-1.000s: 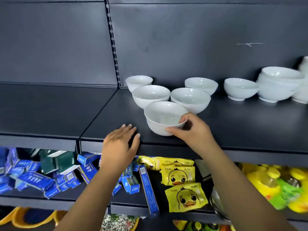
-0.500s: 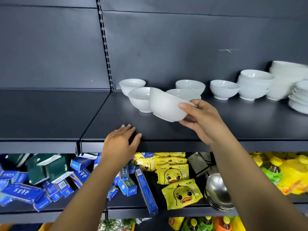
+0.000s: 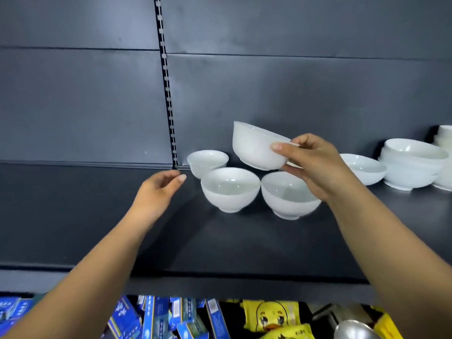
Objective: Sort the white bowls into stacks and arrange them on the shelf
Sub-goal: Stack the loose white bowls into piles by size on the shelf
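White bowl (image 3: 255, 148) in right hand (image 3: 315, 165)

A plain white bowl (image 3: 256, 148) hangs tilted in the air, its rim pinched by the right hand (image 3: 315, 165). On the dark shelf (image 3: 244, 241), an upright bowl (image 3: 288, 195) stands under the grip and a second bowl (image 3: 230, 189) stands left of that. A small bowl (image 3: 208, 162) sits farther left. Right of the grip are a shallow bowl (image 3: 364, 168) and a stack (image 3: 411, 165).

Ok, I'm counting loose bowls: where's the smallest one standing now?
Head view, left of centre: the small bowl stands at the back of the shelf, right of the slotted upright, just behind the front-left bowl.
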A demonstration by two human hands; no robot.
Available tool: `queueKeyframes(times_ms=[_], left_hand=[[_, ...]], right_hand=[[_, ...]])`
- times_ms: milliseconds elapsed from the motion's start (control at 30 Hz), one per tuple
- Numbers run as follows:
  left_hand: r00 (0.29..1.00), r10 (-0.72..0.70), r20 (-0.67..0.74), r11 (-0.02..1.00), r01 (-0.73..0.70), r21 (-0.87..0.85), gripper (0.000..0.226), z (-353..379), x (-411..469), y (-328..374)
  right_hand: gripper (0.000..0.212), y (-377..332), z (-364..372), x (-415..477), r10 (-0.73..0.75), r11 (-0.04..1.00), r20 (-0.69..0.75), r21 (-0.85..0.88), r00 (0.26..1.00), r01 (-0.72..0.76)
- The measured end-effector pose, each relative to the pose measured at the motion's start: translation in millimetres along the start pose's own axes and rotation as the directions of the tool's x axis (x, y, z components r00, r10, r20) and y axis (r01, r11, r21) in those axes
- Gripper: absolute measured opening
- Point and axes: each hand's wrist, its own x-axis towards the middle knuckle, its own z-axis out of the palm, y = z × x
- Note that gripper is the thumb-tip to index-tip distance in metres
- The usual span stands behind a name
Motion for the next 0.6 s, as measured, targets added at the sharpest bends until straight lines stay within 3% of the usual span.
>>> queueKeyframes(times_ms=[67, 133, 433, 533, 600], left_hand=[[1.0, 0.023, -0.002, 0.999, -0.023, 0.038, 0.035, 11, 32, -4], [0.999, 0.033, 0.043, 0.996, -0.036, 0.083, 0.037, 21, 65, -10], [0.918, -0.016, 0.397, 0.982, -0.061, 0.181, 0.008, 34, 128, -46], [0.949, 0.0, 0.315, 0.996, -0.028, 0.085, 0.011, 30, 132, -48], [0.955, -0.024, 0.297, 0.99, 0.065, -0.128, 0.015, 23, 135, -45]], right_hand=[[0.029, 4, 1, 22, -0.002, 1.0, 0.017, -0.018, 1.0, 0.002], [0.029, 7, 0, 47, 0.004, 0.999, 0.035, -0.032, 0.999, -0.003], [0.028, 15, -3, 127, 0.019, 0.998, 0.117, -0.068, 0.993, -0.011], [0.028, 16, 2, 136, 0.032, 0.996, 0.127, -0.09, 0.991, -0.02], [0.027, 13, 7, 140, 0.035, 0.995, 0.146, -0.101, 0.989, -0.02]])
